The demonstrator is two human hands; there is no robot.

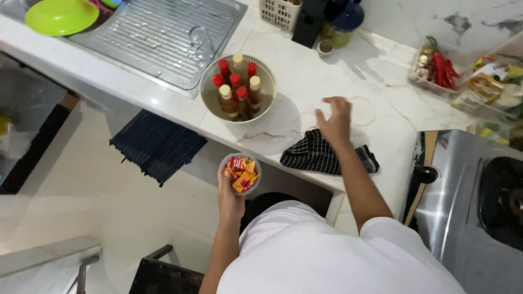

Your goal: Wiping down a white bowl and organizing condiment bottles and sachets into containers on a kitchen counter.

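Left hand (231, 200), grip clamped on clear cup of sweets (240, 173), held off the bench (327, 81) edge. Right hand (335, 121), fingers spread apart, hovers over checked cloth (321, 155), near clear lid (362, 110). Bowl of bottles (238, 89) just beyond.

Counter centre: I see a round bowl (238, 88) of small sauce bottles.
Upper left: a lime green plate (61, 16) beside a steel draining board (163, 38).
Right: a tray of red chillies (436, 71); a gas stove (479, 207).
Floor: dark blue mat (155, 144).

Bright overhead light glares off the ribbed steel drainboard (163, 38); soft shadows; edges bend, perhaps slightly blurred.
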